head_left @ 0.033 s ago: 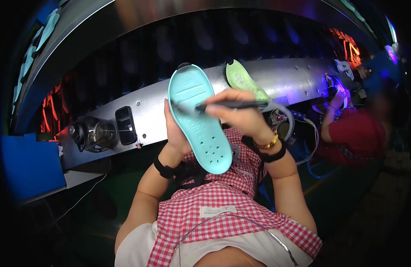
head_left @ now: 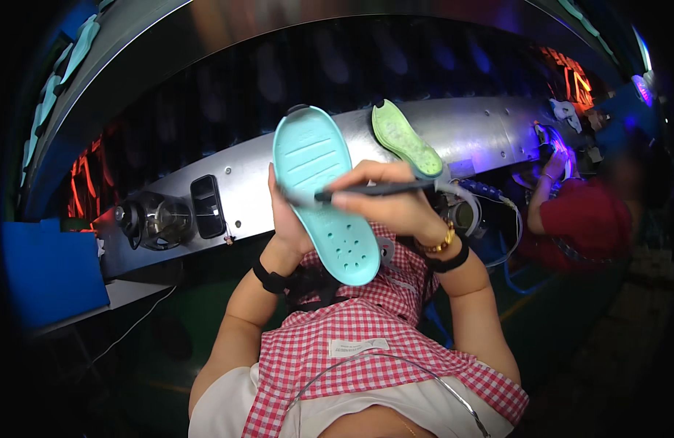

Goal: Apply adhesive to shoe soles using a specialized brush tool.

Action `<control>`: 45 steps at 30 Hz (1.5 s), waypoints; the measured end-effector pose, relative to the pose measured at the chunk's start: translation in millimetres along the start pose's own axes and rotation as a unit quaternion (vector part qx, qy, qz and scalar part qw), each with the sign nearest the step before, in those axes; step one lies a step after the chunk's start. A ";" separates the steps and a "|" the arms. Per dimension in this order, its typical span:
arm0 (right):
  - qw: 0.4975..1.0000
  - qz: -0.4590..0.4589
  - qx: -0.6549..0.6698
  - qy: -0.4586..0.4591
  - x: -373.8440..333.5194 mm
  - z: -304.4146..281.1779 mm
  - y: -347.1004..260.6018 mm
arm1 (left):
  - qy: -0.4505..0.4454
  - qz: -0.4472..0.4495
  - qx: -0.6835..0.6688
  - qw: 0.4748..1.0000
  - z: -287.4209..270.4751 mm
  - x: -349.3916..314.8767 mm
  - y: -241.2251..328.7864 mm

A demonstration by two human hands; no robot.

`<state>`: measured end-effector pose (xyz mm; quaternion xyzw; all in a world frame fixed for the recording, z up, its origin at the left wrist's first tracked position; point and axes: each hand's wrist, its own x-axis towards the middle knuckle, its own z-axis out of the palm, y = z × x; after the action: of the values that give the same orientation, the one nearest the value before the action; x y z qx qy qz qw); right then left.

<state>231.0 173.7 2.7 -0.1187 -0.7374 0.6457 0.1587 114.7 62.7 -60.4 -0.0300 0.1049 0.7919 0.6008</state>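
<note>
My left hand (head_left: 288, 220) holds a turquoise shoe sole (head_left: 354, 250) along its left edge, fingers behind it. The sole is tilted up in front of my apron, with grooves at its far end, small holes at its near end and a black tab at the far tip. My right hand (head_left: 390, 198) is closed round a black-handled brush (head_left: 381, 189). Its pale head is smeared by motion over the middle of the sole, and I cannot tell whether it touches. A light tube runs from near the handle's rear end.
A green shoe sole (head_left: 406, 139) lies on the metal ledge (head_left: 257, 164) beyond my right hand. To the left are a black divided tray (head_left: 207, 206) and a glass jug (head_left: 158, 221). A dark conveyor (head_left: 293, 69) carries soles behind. Right, a co-worker in red (head_left: 581, 219) works.
My right hand and the brush have shifted slightly down along the sole. More of the green sole's near end shows. The left hand stays almost still.
</note>
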 end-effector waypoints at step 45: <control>0.984 -0.113 0.010 -0.137 -22.5 -7.4 5.1 | -0.055 -0.064 0.240 0.967 14.9 -13.6 40.9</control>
<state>254.4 172.6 -3.3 0.0565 -0.7546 0.6409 0.1294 80.5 42.4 -38.2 0.1518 0.2568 0.7039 0.6446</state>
